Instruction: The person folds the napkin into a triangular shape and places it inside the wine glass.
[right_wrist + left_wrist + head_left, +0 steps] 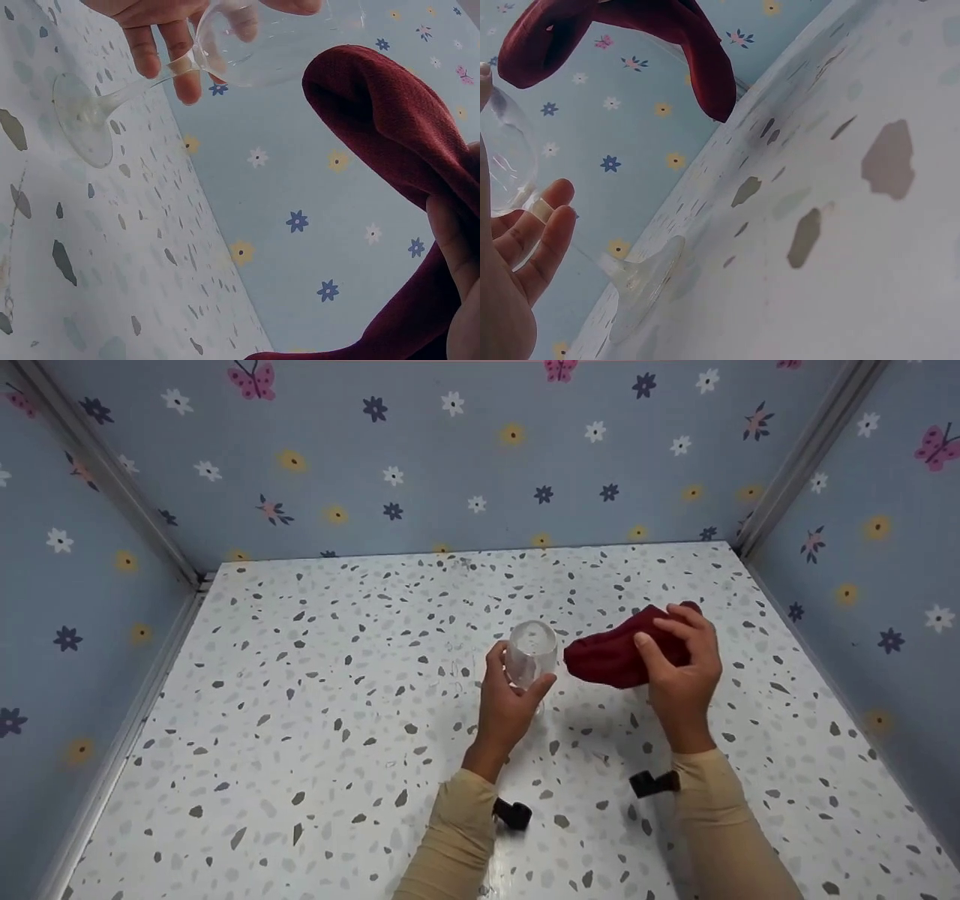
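A clear stemmed wine glass (pixel 531 652) stands upright in my left hand (pixel 510 701), whose fingers and thumb curl round the bowl. In the left wrist view its round foot (pixel 649 289) shows close over the speckled table. To the right, my right hand (pixel 686 675) grips a dark red cloth (pixel 611 656), thumb on the near side and fingers over the top. The cloth is bunched, with one folded end pointing toward the glass and a small gap between them. In the right wrist view another part of the cloth (pixel 409 315) hangs down below the hand.
The white speckled table (pixel 300 720) spreads under both hands. Blue flowered panels (pixel 420 457) enclose it at the back and both sides, with metal strips along the corners. A black wrist mount (pixel 514 814) juts from the left sleeve, another (pixel 652 784) from the right.
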A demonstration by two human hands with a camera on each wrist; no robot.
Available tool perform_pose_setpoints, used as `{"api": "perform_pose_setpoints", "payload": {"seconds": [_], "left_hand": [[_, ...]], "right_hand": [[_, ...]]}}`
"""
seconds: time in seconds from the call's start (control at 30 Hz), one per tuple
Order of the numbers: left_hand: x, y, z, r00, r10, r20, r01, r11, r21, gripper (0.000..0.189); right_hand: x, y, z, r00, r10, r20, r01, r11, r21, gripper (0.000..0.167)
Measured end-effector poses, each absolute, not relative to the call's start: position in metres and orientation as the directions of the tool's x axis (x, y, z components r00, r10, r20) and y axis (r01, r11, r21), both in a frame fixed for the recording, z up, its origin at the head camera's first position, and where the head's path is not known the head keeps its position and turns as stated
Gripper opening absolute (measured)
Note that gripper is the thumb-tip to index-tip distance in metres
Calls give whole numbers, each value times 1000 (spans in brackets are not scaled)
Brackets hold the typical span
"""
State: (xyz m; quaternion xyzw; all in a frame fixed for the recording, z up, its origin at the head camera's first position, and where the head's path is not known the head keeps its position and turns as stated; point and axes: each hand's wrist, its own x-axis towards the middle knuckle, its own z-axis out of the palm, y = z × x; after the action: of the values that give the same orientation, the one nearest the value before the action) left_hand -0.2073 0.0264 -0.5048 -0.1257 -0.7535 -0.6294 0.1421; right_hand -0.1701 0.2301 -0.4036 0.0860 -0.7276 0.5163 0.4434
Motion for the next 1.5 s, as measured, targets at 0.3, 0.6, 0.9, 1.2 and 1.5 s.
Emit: {"api": "perform_pose_setpoints", "payload": {"seconds": [0.3,0.6,0.9,1.2,1.5], "left_hand": [[-208,24,-504,-925,40,378,378,199,904,80],[-214,13,-504,-915,75,397,403,260,878,81],[-212,15,-506,-886,55,461,452,327,830,82],[-212,17,-505,-884,41,466,456,304,837,87],[-210,19,-505,-890,71,450,451,280,848,85]], "right_hand": [[-176,227,-392,-570,360,738,-605,423,-674,22],[-181,217,-381,-573,338,747,-617,421,-664,23],[-179,218,-376,-564,319,762,-627,435,-646,22],[-183,210,-359,-566,316,761,-655,389,-648,22],[-184,203,-352,-593,301,747,-659,351,-665,22]]}}
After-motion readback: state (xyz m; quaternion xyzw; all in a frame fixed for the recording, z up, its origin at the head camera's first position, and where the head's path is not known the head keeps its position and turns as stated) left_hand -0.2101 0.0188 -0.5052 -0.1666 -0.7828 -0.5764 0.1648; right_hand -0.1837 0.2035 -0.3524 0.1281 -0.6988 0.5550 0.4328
